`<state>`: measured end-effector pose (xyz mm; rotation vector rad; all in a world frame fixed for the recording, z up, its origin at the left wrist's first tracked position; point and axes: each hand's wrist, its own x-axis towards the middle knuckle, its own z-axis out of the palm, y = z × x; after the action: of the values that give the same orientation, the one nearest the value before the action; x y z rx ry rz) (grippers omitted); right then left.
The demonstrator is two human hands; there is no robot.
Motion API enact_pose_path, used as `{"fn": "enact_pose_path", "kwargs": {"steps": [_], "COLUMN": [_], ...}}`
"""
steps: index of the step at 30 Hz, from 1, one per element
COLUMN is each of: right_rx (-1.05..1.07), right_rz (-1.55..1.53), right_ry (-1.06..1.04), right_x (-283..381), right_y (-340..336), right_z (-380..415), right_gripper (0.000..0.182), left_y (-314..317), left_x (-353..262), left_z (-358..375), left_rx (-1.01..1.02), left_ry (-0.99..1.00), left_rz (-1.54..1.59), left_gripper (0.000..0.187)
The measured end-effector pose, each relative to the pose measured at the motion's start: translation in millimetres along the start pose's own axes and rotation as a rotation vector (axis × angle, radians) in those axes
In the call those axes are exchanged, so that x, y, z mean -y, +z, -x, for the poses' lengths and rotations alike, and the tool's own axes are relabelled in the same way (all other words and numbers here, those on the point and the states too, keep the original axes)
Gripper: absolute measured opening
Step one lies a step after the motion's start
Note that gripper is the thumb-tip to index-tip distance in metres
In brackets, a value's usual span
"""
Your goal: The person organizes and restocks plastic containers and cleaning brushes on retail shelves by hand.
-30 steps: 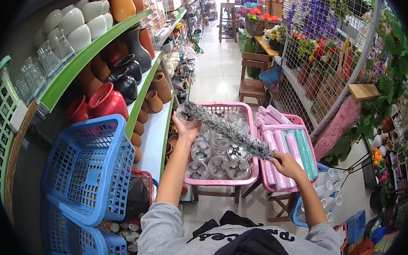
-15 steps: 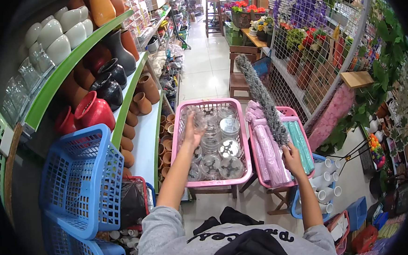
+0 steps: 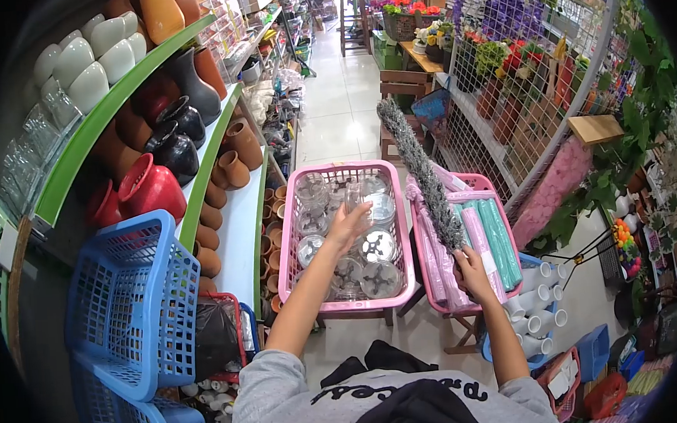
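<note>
My left hand (image 3: 347, 225) is over the middle of a pink plastic basket (image 3: 282, 273), its fingers curled round a clear round container (image 3: 356, 200). Several more clear round containers with dark patterned tops, such as one near the front (image 3: 381, 279), fill the basket in stacks. In my right hand (image 3: 473, 275) is the lower end of a grey fluffy duster (image 3: 421, 160), tilted up and away to the left. The duster lies across a second pink basket (image 3: 482, 178) with pink wrapped bundles (image 3: 435, 260) and green ones (image 3: 495, 233).
To the left, green-edged shelves (image 3: 109, 132) carry white bowls, glasses, red and black vases and clay pots. Blue baskets (image 3: 131, 302) stand close by my left. White cups (image 3: 543, 319) sit low at the right, below a wire mesh rack (image 3: 534, 106). A tiled aisle (image 3: 337, 126) runs ahead.
My left hand has moved right and slightly down, from the basket's far left to its middle. The duster has swung a little left and lower, with my right hand moving slightly left.
</note>
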<state>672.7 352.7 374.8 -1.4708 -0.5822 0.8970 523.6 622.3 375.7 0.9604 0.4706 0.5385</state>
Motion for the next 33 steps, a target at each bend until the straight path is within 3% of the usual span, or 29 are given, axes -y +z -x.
{"fn": "enact_pose_path", "kwargs": {"steps": [1, 2, 4, 5, 8, 12, 13, 22, 33], "right_rx": [0.010, 0.017, 0.030, 0.036, 0.055, 0.074, 0.072, -0.006, 0.045], "right_rz": [-0.007, -0.008, 0.040, 0.026, 0.001, -0.024, -0.021, -0.036, 0.019], "right_ry": [0.005, 0.007, -0.023, -0.006, -0.024, -0.017, -0.024, -0.008, -0.007], "right_x": [1, 1, 2, 3, -4, -2, -4, -7, -8], "right_y": [2, 5, 8, 10, 14, 17, 16, 8, 17], "right_z": [-1, -3, -5, -5, -11, -7, -5, 20, 17], "right_gripper": [0.020, 0.020, 0.020, 0.020, 0.019, 0.018, 0.017, 0.019, 0.020], "left_y": [9, 8, 9, 12, 33, 43, 45, 36, 32], "left_x": [-8, -7, -6, -4, 3, 34, 38, 63, 59], "left_z": [9, 10, 12, 13, 20, 8, 7, -3, 3], "left_rx": [-0.023, -0.030, -0.064, -0.066, -0.067, -0.060, -0.084, -0.136, -0.103], "left_ry": [0.000, 0.001, 0.105, 0.105, 0.310, 0.483, 0.445, 0.429, 0.428], "left_rz": [-0.042, -0.043, -0.437, -0.437, -1.184, -1.426, -1.483, -1.579, -1.575], "left_gripper": [0.068, 0.068, 0.088, 0.088, 0.106, 0.096, 0.095, 0.102, 0.110]}}
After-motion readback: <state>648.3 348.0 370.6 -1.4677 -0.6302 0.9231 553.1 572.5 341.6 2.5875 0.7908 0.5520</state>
